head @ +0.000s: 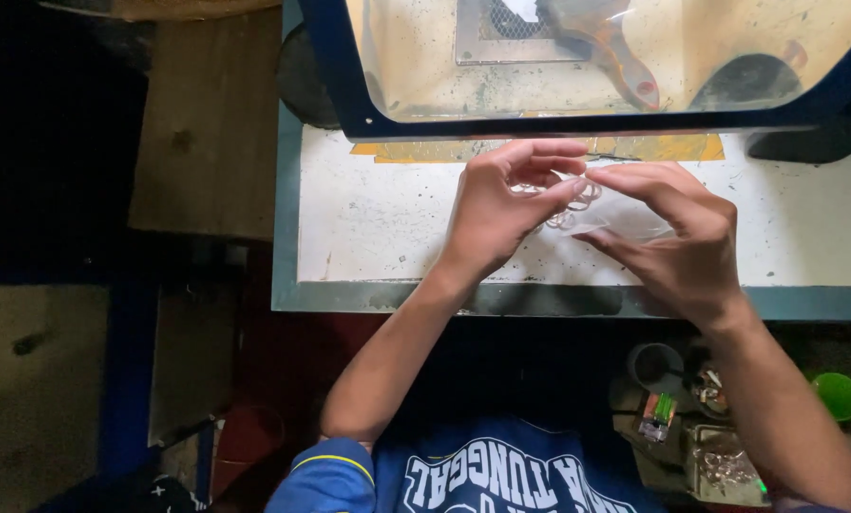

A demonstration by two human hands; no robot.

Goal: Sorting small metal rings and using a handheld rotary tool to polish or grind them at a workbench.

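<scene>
- Clear plastic, a small bag [625, 217], sits pinched between my two hands above the worktable [368, 228].
- My left hand [506, 204] curls with fingers bent, thumb and fingertips closed on a cluster of small clear rings [577, 201] at the bag's mouth.
- My right hand [682, 233] arches over the bag, fingers closed on its top edge.
- Both forearms reach forward from my blue shirt [482, 475].
- The tabletop is white, scuffed and speckled, with a grey-green rim.
- A blue-framed transparent cover [425, 66] stands just beyond my hands.
- Dim clutter lies low at my right, including a green cup [839, 394].
</scene>
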